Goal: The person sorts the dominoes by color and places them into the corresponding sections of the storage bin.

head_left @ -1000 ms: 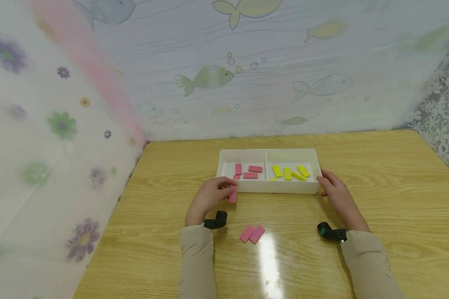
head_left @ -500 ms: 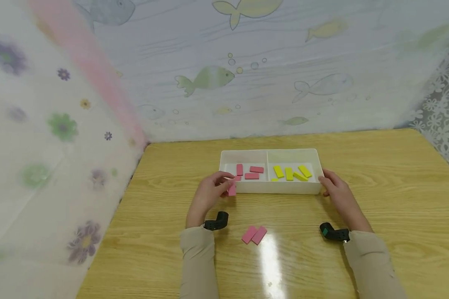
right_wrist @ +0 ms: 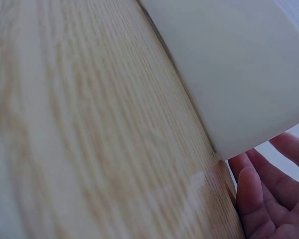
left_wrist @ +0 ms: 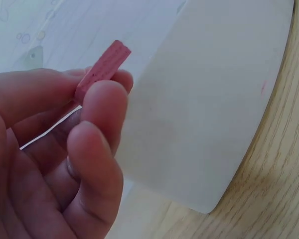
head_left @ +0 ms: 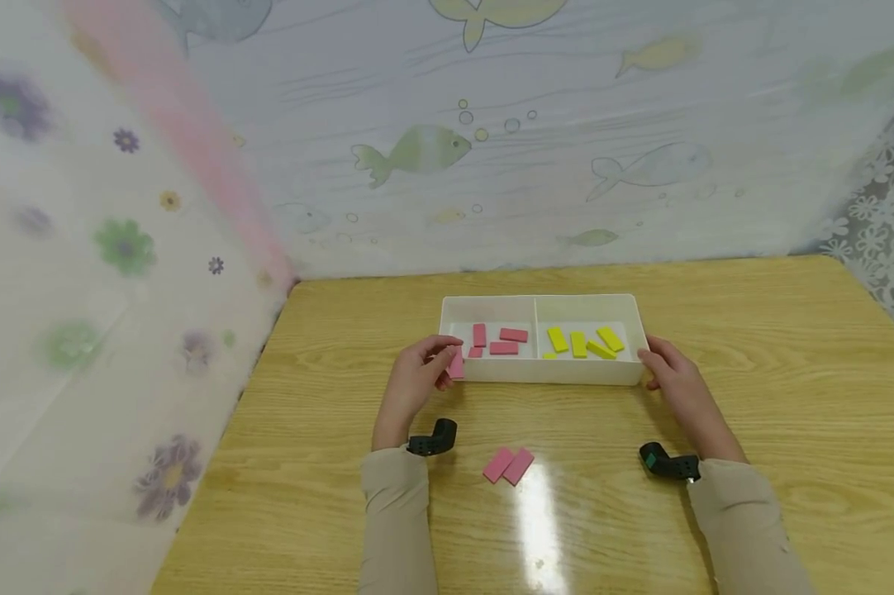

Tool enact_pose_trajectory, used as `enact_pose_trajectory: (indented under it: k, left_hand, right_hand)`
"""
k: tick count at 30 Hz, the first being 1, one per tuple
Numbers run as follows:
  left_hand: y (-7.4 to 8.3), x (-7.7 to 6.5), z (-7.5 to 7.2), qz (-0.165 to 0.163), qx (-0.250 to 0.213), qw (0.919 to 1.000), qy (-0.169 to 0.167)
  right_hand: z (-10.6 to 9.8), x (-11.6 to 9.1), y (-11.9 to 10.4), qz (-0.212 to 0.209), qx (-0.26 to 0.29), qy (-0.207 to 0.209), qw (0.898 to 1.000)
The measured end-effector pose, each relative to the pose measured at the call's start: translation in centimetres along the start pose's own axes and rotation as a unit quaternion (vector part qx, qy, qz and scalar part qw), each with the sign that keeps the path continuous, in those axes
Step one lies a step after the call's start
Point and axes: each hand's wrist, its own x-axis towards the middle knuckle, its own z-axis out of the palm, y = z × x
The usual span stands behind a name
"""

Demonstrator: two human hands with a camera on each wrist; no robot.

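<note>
My left hand (head_left: 411, 384) pinches a flat pink rectangular block (head_left: 456, 364) between thumb and fingertips, at the front left corner of a white two-compartment box (head_left: 551, 372). In the left wrist view the block (left_wrist: 103, 69) is tilted and sticks up past the fingers (left_wrist: 105, 104), with the box wall (left_wrist: 189, 109) beside it. My right hand (head_left: 673, 380) holds the box's front right corner, its thumb at the rim. Seen from the right wrist, its fingers (right_wrist: 274, 184) are around the end of the box (right_wrist: 239, 74).
Several pink blocks (head_left: 503, 348) lie in the left compartment and several yellow blocks (head_left: 578, 345) in the right. Two more pink blocks (head_left: 519, 467) lie overlapping on the wooden table (head_left: 306, 496) in front. Printed sheets (head_left: 417, 74) stand behind and at the left.
My left hand has raised the pink block from in front of the box to its left front corner. The right hand stays at the box's right end.
</note>
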Motion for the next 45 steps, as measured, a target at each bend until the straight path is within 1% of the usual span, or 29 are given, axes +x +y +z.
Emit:
enact_pose_trajectory:
  k: [4,9,13,18,20,25,33,35,40,45]
  left_hand:
    - [0.1,-0.1,0.1,-0.008,-0.009,0.9999,0.005]
    - [0.2,-0.1,0.0,0.002,-0.025,0.9997,0.002]
    - [0.2,0.0,0.0,0.015,-0.022,0.9996,0.004]
    - [0.2,0.1,-0.2,0.037,-0.009,0.9989,0.028]
    - [0.1,0.1,-0.4,0.039,-0.010,0.9983,0.043]
    - [-0.2,0.0,-0.9,0.028,-0.024,0.9969,0.070]
    - [-0.2,0.0,-0.8,0.046,0.001,0.9942,0.097]
    - [-0.3,0.0,-0.8,0.042,0.000,0.9937,0.104]
    - [-0.2,0.1,-0.8,0.019,-0.001,0.9924,0.122]
    - [-0.5,0.1,-1.0,0.021,0.007,0.9914,0.129]
  right_hand:
    - [-0.1,-0.1,0.0,0.006,0.007,-0.006,1.000]
    - [-0.1,0.0,-0.1,0.002,0.010,-0.006,1.000]
    - [0.0,0.0,-0.2,0.003,0.013,-0.004,1.000]
    - [0.0,0.0,-0.2,0.009,0.013,-0.002,1.000]
    - [0.0,0.0,-0.2,0.010,0.014,-0.003,1.000]
    - [0.0,0.0,-0.1,0.011,0.016,-0.003,1.000]
    - [0.0,0.0,0.0,0.007,0.013,0.003,1.000]
    - [0.0,0.0,0.0,0.006,0.014,0.003,1.000]
    - [0.0,-0.1,-0.1,0.005,0.019,0.000,1.000]
    - [0.0,-0.1,-0.2,0.005,0.020,0.000,1.000]
